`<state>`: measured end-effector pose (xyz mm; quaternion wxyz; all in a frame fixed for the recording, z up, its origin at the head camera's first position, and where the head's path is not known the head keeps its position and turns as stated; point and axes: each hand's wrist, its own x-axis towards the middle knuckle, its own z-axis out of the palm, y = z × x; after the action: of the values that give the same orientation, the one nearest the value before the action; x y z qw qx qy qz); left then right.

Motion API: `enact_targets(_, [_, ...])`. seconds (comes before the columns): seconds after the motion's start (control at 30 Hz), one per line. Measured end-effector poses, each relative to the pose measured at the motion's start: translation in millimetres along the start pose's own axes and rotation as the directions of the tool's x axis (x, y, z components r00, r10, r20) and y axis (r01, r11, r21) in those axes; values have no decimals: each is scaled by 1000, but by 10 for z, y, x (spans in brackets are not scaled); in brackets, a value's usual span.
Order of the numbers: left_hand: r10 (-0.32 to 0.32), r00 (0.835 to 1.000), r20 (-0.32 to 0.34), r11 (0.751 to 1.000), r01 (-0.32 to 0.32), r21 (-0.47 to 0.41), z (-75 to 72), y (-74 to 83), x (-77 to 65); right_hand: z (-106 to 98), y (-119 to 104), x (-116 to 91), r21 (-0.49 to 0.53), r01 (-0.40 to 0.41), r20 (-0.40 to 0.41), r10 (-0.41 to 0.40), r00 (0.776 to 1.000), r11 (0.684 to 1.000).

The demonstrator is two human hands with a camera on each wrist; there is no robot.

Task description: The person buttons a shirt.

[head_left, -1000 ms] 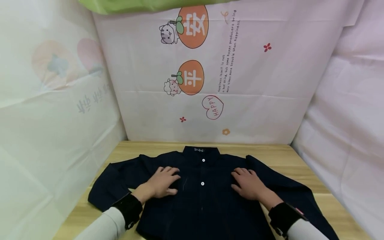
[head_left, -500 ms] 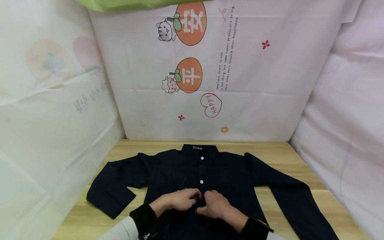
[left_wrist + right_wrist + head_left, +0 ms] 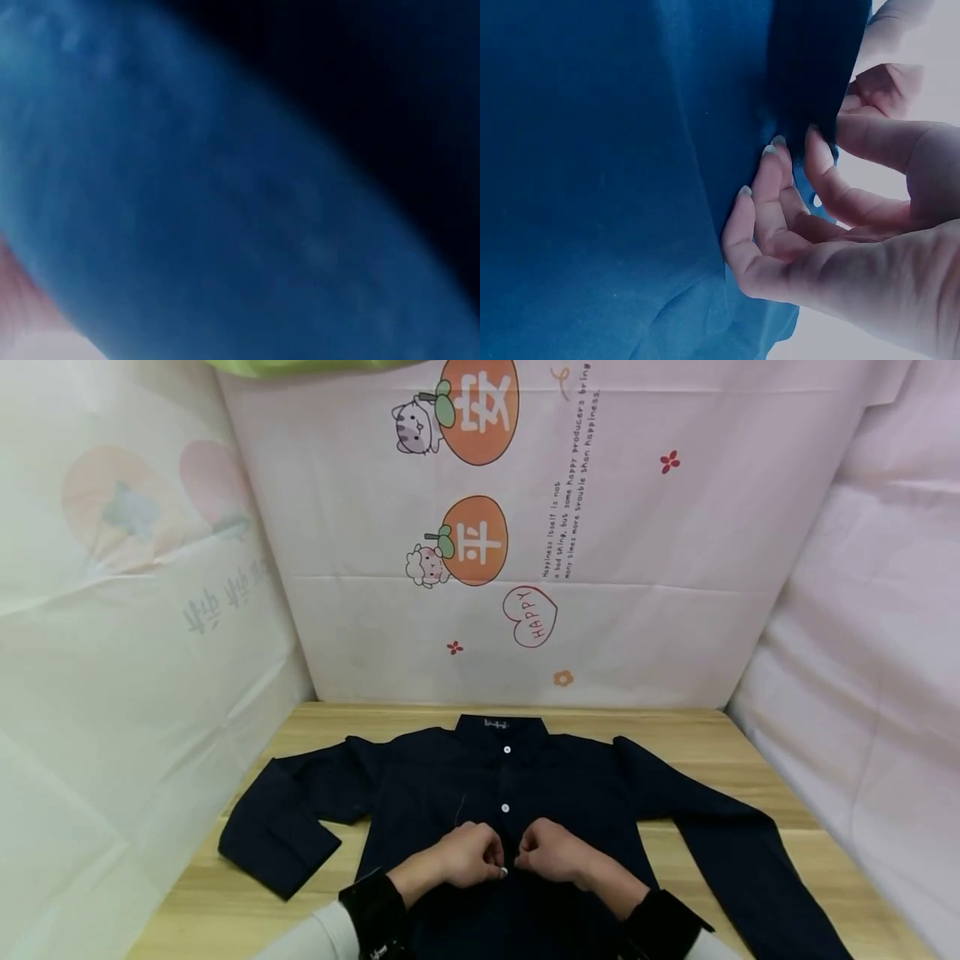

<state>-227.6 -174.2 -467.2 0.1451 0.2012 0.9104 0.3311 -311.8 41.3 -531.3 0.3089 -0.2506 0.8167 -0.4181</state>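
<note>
A dark navy button-up shirt (image 3: 435, 768) lies front up with its collar (image 3: 501, 727) away from me. My left hand (image 3: 471, 853) is curled at the front placket, thumb and forefinger pinching it beside a white button (image 3: 504, 872). Just across from it, my right hand (image 3: 557, 853) pinches the placket edge between thumb and forefinger; in the right wrist view its other fingers (image 3: 769, 187) lie against the cloth. Raised fabric (image 3: 225, 187) fills most of the left wrist view, hiding the left fingertips there. Higher on the placket sit two more white buttons, the lower one (image 3: 506, 808) near the hands.
The shirt's left-side sleeve (image 3: 281, 827) is bent back on the wooden table (image 3: 225, 918), while the right-side sleeve (image 3: 738, 852) runs down toward the front. White printed cloth walls (image 3: 615, 635) stand at the back and both sides. Something green (image 3: 300, 367) hangs at the top.
Both hands have come from flat on the shirt's chest inward and down to the placket. Their fingers have closed on it, and a lower white button now shows at the left fingertips.
</note>
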Motion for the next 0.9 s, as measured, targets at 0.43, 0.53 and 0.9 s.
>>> enact_targets(0.43, [-51, 997, 65, 896, 75, -437, -14, 9, -103, 27, -818, -551, 95, 20, -11, -19, 1000, 995])
enact_targets(0.53, [-57, 997, 60, 877, 79, -474, 5, 4, -115, 29, -834, -551, 101, 36, -14, -34, 999, 994])
enact_targets(0.9, [-67, 997, 40, 850, 78, -522, 38, -43, -132, 67, -814, -518, 112, 33, -18, -31, 999, 993])
